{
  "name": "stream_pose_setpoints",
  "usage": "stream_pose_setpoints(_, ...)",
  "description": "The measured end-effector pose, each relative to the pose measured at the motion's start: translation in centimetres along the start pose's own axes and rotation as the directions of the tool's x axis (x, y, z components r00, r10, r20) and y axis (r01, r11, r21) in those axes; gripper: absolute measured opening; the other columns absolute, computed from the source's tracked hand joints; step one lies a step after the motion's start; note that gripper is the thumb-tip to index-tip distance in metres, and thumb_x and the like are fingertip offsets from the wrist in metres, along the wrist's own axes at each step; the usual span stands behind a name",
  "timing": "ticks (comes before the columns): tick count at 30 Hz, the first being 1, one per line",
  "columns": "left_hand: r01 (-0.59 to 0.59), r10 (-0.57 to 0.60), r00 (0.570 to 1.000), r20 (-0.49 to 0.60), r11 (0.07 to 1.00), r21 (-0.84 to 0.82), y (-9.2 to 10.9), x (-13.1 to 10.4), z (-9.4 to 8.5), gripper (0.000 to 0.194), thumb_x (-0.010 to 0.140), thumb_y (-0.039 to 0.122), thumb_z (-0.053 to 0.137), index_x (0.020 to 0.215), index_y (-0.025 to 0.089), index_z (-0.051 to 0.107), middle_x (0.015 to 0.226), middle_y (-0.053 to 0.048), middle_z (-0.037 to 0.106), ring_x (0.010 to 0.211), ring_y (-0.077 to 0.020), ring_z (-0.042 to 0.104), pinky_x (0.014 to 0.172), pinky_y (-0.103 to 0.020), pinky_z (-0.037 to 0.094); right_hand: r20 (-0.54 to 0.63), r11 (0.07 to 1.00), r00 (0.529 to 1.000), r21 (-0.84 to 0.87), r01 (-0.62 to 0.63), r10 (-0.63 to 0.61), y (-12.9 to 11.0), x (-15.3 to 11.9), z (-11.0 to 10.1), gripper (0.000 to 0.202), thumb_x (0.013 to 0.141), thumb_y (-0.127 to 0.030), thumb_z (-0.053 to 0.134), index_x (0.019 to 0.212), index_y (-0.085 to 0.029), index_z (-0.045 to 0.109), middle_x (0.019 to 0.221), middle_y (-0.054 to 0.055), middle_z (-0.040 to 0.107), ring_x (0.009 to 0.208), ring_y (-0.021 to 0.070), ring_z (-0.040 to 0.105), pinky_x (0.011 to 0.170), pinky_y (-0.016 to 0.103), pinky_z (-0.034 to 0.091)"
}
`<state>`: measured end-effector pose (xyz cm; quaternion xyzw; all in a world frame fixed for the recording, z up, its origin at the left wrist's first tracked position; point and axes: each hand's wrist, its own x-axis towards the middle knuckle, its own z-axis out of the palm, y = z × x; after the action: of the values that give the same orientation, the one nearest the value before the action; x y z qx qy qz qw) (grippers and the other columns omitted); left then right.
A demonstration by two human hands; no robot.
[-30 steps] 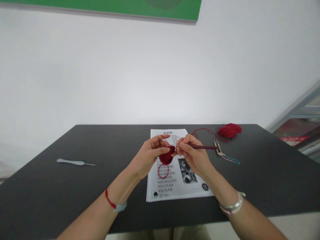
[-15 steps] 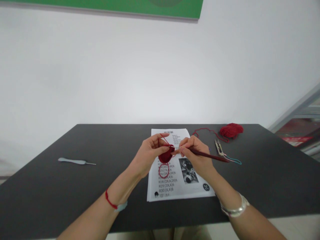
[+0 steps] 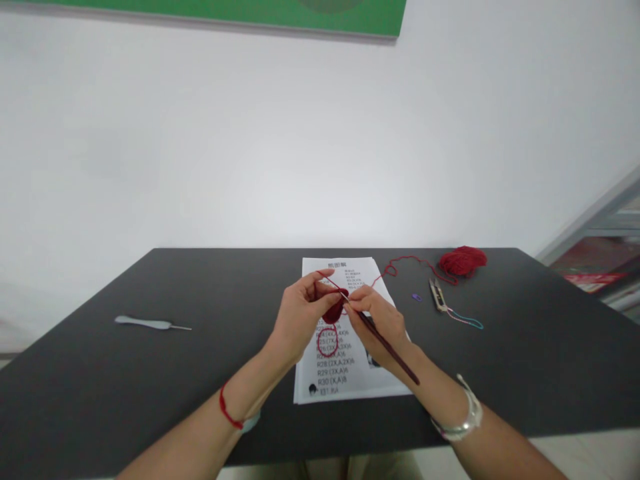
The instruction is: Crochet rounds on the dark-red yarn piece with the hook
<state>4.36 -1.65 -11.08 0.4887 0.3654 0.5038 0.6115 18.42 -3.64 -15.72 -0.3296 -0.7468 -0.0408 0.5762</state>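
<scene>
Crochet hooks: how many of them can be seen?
2. The grey-handled crochet hook lies on the left side of the black table; the brown-handled crochet hook is in the right hand, which partly covers it.

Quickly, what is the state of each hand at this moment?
Left hand: closed, pinching the red crochet piece.
Right hand: closed, holding the dark-handled crochet hook.

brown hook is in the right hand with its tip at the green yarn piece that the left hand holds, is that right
Not quite: the yarn piece is dark red, not green, as the head view shows. The brown hook is in the right hand, with its tip at that piece, which the left hand holds.
</scene>
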Motion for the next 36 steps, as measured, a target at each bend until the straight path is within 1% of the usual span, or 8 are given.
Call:
stream_pose_setpoints(8, 0.379, -0.334, 0.919, 0.212, 0.896, -0.231, -0.2, 0.6, -0.9, 0.045, 0.056, 0.005, 0.077, 0.100, 0.008, 0.067, 0.072, -0.005, 0.071, 0.063, -0.0117, 0.063, 0.067, -0.023, 0.049, 0.166, 0.959, 0.948, -0.030, 0.280, -0.272, 0.8, 1.0, -0.9, 0.018, 0.090, -0.004, 0.048, 0.085, -0.022, 0.048, 0.074, 0.003, 0.055, 0.066, 0.0158, 0.049, 0.058, 0.027, 0.046)
stream_pose_setpoints(12, 0.189, -0.175, 0.981, 0.089, 0.964, -0.187, -0.6, 0.8, -0.7, 0.043, 0.059, 0.008, 0.075, 0.101, 0.011, 0.067, 0.067, 0.000, 0.068, 0.061, -0.0107, 0.061, 0.063, -0.023, 0.047, 0.209, 0.935, 0.948, -0.215, 0.284, -0.240, 0.0, 1.2, -0.7, 0.019, 0.092, -0.004, 0.043, 0.082, -0.021, 0.046, 0.073, 0.004, 0.053, 0.065, 0.0172, 0.046, 0.056, 0.029, 0.042)
stream_pose_setpoints(18, -0.199, 0.213, 0.977, -0.009, 0.926, 0.322, -0.7, 1.0, -1.0, 0.043, 0.069, 0.011, 0.066, 0.112, 0.016, 0.066, 0.068, 0.005, 0.062, 0.059, -0.0100, 0.053, 0.061, -0.024, 0.044, 0.184, 0.956, 0.954, -0.127, 0.263, -0.238, -0.6, 1.3, -0.8, 0.021, 0.090, -0.004, 0.044, 0.079, -0.021, 0.045, 0.073, 0.003, 0.052, 0.065, 0.0163, 0.047, 0.056, 0.028, 0.041)
stream_pose_setpoints(21, -0.274, 0.292, 0.956, 0.037, 0.836, 0.476, -0.5, 0.9, -1.1, 0.041, 0.072, 0.009, 0.059, 0.112, 0.016, 0.066, 0.070, 0.003, 0.064, 0.062, -0.0113, 0.054, 0.065, -0.025, 0.045, 0.141, 0.991, 0.981, 0.002, 0.133, -0.132, -0.5, 1.1, -1.0, 0.018, 0.089, -0.005, 0.047, 0.081, -0.021, 0.048, 0.075, 0.002, 0.054, 0.066, 0.0147, 0.051, 0.057, 0.026, 0.043)
stream_pose_setpoints(25, -0.302, 0.324, 0.943, 0.074, 0.743, 0.597, -0.1, 0.7, -1.1, 0.028, 0.072, 0.006, 0.055, 0.093, 0.018, 0.069, 0.087, -0.001, 0.071, 0.063, -0.0115, 0.056, 0.068, -0.027, 0.045, 0.094, 0.927, 0.961, 0.254, -0.275, 0.260, -0.2, 1.1, -1.4, 0.013, 0.085, -0.012, 0.056, 0.077, -0.022, 0.053, 0.075, -0.001, 0.059, 0.062, 0.0121, 0.054, 0.055, 0.025, 0.042)
stream_pose_setpoints(32, -0.167, 0.146, 0.983, 0.112, 0.964, 0.206, 0.1, 0.5, -1.1, 0.013, 0.069, 0.014, 0.067, 0.082, 0.016, 0.068, 0.069, 0.001, 0.064, 0.067, -0.0135, 0.059, 0.068, -0.027, 0.046, 0.325, 0.287, 0.736, 0.769, -0.571, 0.594, 0.1, 2.0, -0.8, 0.020, 0.079, -0.024, 0.065, 0.066, -0.021, 0.050, 0.061, -0.005, 0.052, 0.052, 0.0107, 0.051, 0.053, 0.026, 0.047)
stream_pose_setpoints(34, -0.047, 0.044, 0.989, 0.144, 0.999, 0.021, -0.1, 0.4, -0.9, 0.032, 0.067, 0.016, 0.072, 0.099, 0.016, 0.069, 0.065, 0.003, 0.062, 0.061, -0.0119, 0.058, 0.064, -0.026, 0.045, 0.255, 0.342, 0.764, 0.780, -0.525, 0.592, -0.1, 1.7, -0.2, 0.019, 0.080, -0.024, 0.065, 0.068, -0.021, 0.050, 0.064, -0.005, 0.052, 0.051, 0.0097, 0.050, 0.050, 0.024, 0.046)
stream_pose_setpoints(36, 0.049, -0.031, 0.984, 0.177, 0.994, -0.101, -0.3, 0.2, -0.6, 0.042, 0.064, 0.016, 0.076, 0.105, 0.015, 0.068, 0.065, 0.003, 0.062, 0.057, -0.0109, 0.057, 0.061, -0.026, 0.045, 0.095, 0.572, 0.836, 0.687, -0.448, 0.540, -0.2, 1.0, 0.4, 0.014, 0.082, -0.022, 0.063, 0.073, -0.022, 0.051, 0.070, -0.004, 0.055, 0.052, 0.0096, 0.050, 0.047, 0.023, 0.043)
